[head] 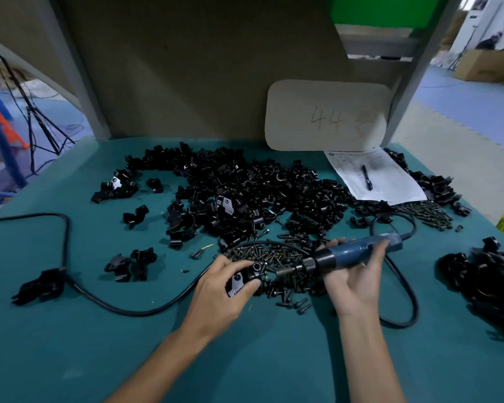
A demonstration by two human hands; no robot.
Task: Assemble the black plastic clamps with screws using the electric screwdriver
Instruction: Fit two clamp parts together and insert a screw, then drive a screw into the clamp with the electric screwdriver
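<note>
My left hand (221, 282) grips a black plastic clamp (246, 276) just above the green table, thumb and fingers curled round it. My right hand (354, 274) holds the blue electric screwdriver (352, 254) lying nearly level, its black tip (285, 270) pointing left toward the clamp, a short gap apart. Under both hands lies a heap of dark screws (274, 257). A large pile of loose black clamps (245, 193) spreads across the middle of the table behind them.
A thick black cable (122, 308) loops over the table on the left; the screwdriver's cord (402, 289) curls at the right. More black clamps (489, 277) heap at the right edge. A paper with a pen (376, 178) and a beige board (326, 114) stand at the back.
</note>
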